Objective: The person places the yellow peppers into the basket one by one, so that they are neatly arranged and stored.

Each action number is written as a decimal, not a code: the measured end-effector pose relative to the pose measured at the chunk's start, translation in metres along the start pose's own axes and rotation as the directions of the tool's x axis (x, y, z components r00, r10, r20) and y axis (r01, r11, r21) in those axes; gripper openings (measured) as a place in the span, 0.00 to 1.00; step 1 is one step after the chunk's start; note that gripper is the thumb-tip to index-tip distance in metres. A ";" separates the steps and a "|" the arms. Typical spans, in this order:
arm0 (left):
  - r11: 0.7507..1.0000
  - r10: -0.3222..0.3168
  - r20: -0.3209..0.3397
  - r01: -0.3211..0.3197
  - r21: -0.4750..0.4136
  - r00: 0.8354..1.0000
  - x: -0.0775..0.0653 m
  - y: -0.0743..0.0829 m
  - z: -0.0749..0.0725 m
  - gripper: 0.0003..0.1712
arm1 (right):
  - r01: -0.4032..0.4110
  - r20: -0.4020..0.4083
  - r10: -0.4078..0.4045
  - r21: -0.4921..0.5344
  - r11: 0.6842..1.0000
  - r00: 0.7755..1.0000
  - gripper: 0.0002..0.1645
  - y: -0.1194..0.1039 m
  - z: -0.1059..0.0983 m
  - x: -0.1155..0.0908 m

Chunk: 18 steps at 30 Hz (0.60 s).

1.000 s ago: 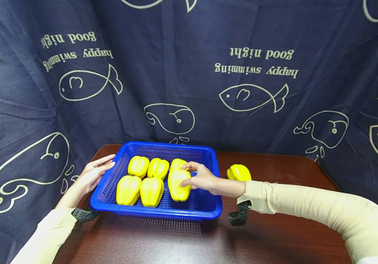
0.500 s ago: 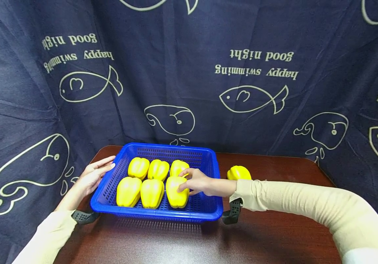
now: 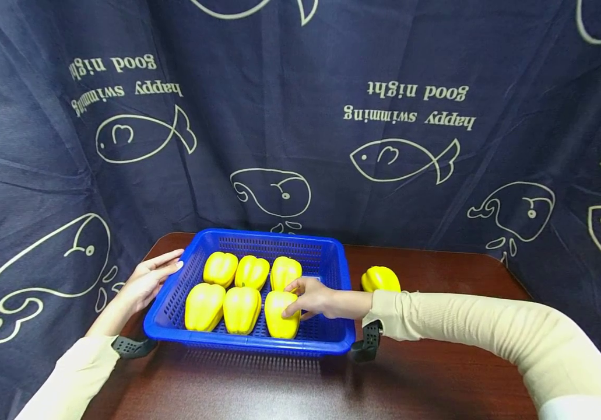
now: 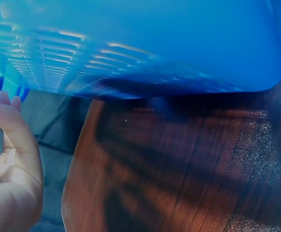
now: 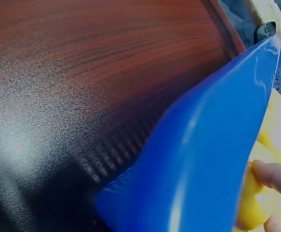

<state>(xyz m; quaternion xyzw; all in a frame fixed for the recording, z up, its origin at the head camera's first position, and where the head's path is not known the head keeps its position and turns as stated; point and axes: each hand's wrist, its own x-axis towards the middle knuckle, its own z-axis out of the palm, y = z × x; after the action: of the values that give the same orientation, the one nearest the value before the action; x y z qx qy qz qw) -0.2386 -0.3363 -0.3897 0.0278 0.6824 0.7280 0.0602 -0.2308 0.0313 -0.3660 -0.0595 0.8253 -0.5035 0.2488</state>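
In the head view a blue plastic basket [image 3: 248, 343] holds several yellow bell peppers in two rows. My right hand [image 3: 312, 297] reaches over its right side, thumb and fingers around the front-right bell pepper [image 3: 277, 326]. The right wrist view shows the thumb pressed on that yellow pepper [image 5: 251, 203], partly hidden by the basket's wall [image 5: 198, 159]. My left hand [image 3: 148, 280] is at the basket's left rim, fingers extended and fingertips right at the edge. In the left wrist view the left hand [image 4: 14, 159] is beside the slotted basket side [image 4: 179, 43].
One more yellow bell pepper [image 3: 380, 279] lies on the brown wooden table [image 3: 436, 361] right of the basket, behind the right forearm. A dark blue curtain [image 3: 321, 116] with white fish and whale drawings hangs behind and around the table.
My right hand has lowered the bell pepper and brought it toward the near side, into the front row beside the other peppers. The left hand stays at the rim.
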 end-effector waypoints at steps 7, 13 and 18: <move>0.998 -0.013 -0.022 0.015 0.059 1.000 0.001 0.000 -0.001 0.32 | -0.022 0.017 0.022 0.034 0.999 1.000 0.31 0.002 0.000 0.003; 0.998 -0.014 -0.021 0.016 0.056 1.000 0.002 0.000 0.000 0.29 | -0.019 0.038 0.017 0.049 0.999 0.999 0.33 0.003 -0.002 0.004; 1.000 -0.013 -0.011 0.014 0.020 1.000 0.000 0.001 0.000 0.23 | 0.036 0.031 -0.037 0.019 0.999 0.999 0.34 0.003 -0.001 0.003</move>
<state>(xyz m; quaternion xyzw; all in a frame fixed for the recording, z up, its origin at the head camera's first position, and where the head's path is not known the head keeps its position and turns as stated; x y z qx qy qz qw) -0.2391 -0.3366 -0.3891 0.0198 0.6902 0.7207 0.0611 -0.2339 0.0328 -0.3692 -0.0802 0.8153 -0.5147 0.2529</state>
